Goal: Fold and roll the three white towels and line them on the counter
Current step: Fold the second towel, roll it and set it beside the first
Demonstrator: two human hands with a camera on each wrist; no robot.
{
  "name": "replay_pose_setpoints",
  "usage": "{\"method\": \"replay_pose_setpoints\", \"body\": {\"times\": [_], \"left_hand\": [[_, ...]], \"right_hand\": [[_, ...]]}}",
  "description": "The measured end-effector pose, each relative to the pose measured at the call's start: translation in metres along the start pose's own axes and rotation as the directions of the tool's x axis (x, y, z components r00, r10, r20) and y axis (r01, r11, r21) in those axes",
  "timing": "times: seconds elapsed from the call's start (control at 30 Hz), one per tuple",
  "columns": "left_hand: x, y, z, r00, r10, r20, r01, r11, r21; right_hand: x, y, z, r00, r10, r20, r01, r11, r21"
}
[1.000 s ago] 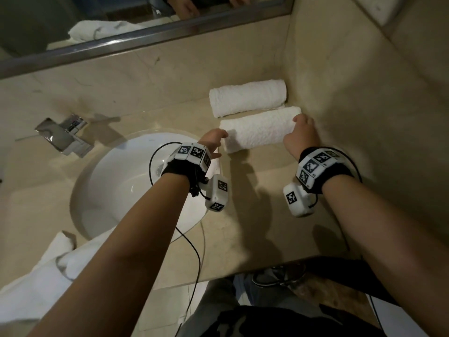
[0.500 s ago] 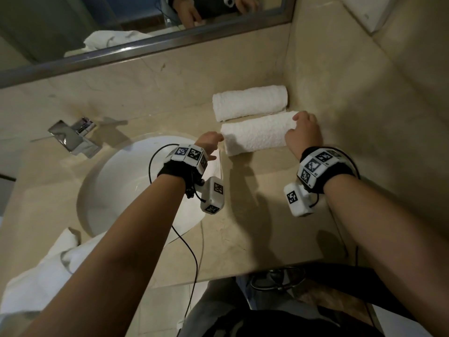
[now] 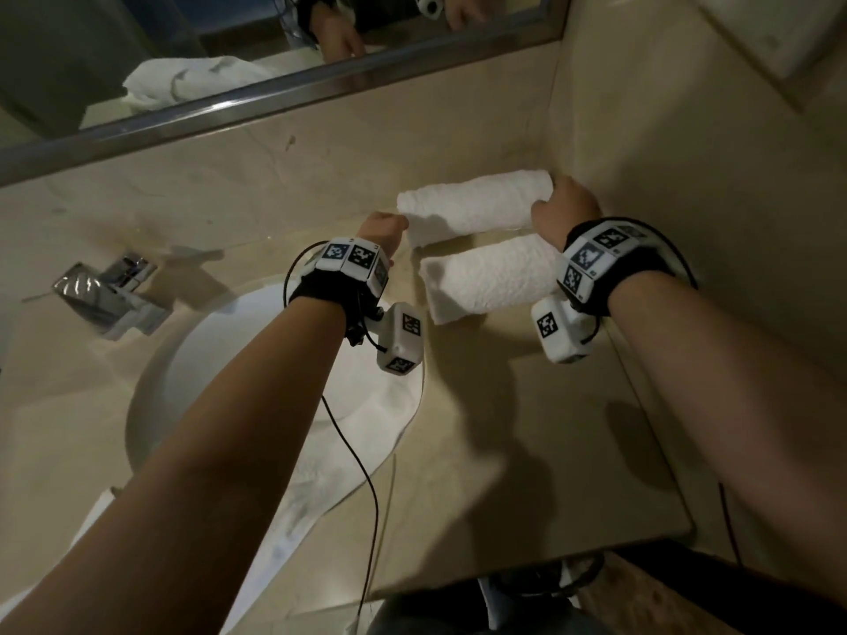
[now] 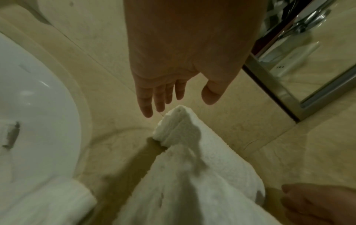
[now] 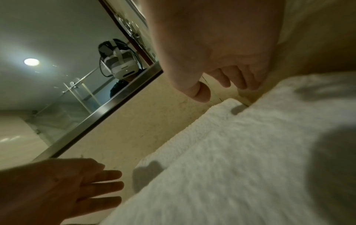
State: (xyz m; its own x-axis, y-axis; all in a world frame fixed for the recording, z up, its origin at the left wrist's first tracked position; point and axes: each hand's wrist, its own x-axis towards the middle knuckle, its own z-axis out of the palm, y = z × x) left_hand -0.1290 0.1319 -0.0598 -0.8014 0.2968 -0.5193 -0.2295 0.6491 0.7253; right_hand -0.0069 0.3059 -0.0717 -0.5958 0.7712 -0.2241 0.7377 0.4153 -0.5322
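Note:
Two rolled white towels lie side by side on the beige counter (image 3: 527, 433) near the right wall: the far roll (image 3: 472, 208) and the near roll (image 3: 490, 279). My left hand (image 3: 389, 224) is at the far roll's left end with its fingers straight, their tips just short of the roll's end (image 4: 179, 121). At the far roll's right end by the wall, my right hand (image 3: 557, 194) has loosely bent fingers and holds nothing; its wrist hangs over the near roll (image 5: 250, 159). A third white towel (image 3: 103, 504) lies loose at the lower left, mostly hidden by my left forearm.
A white sink basin (image 3: 238, 341) is set in the counter left of the rolls, with a chrome tap (image 3: 110, 291) behind it. A mirror (image 3: 229, 48) runs along the back wall. The side wall (image 3: 687, 176) stands close on the right.
Both hands have left the ends of the near roll and moved back to the ends of the far roll. The near roll stays where it was.

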Motion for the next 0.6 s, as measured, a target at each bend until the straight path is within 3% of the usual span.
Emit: {"method": "replay_pose_setpoints", "body": {"times": [0.1, 0.17, 0.27, 0.33, 0.37, 0.5, 0.6], "left_hand": [[0.021, 0.004, 0.004, 0.998, 0.062, -0.003, -0.061, 0.990, 0.126], [0.036, 0.007, 0.008, 0.984, 0.178, -0.018, -0.162, 0.931, 0.326], [0.055, 0.018, 0.009, 0.899, 0.416, 0.137, -0.394, 0.631, 0.668], [0.061, 0.025, 0.010, 0.851, 0.429, 0.303, -0.482, 0.408, 0.776], [0.068, 0.027, 0.012, 0.840, 0.404, 0.362, -0.505, 0.337, 0.795], [0.083, 0.022, 0.026, 0.825, 0.393, 0.405, -0.509, 0.209, 0.835], [0.084, 0.026, 0.030, 0.864, 0.366, 0.345, -0.443, 0.228, 0.867]], "right_hand": [[0.020, -0.006, 0.003, 0.996, 0.057, 0.075, -0.054, 0.998, -0.040], [0.032, -0.010, 0.007, 0.989, 0.103, 0.103, -0.098, 0.994, -0.050], [0.043, -0.015, 0.011, 0.976, 0.164, 0.145, -0.156, 0.986, -0.063], [0.044, -0.014, 0.012, 0.964, 0.174, 0.200, -0.164, 0.984, -0.064], [0.047, -0.012, 0.014, 0.958, 0.182, 0.220, -0.169, 0.983, -0.076], [0.049, -0.008, 0.017, 0.948, 0.202, 0.244, -0.190, 0.979, -0.074], [0.047, -0.013, 0.011, 0.956, 0.166, 0.240, -0.159, 0.986, -0.051]]}}
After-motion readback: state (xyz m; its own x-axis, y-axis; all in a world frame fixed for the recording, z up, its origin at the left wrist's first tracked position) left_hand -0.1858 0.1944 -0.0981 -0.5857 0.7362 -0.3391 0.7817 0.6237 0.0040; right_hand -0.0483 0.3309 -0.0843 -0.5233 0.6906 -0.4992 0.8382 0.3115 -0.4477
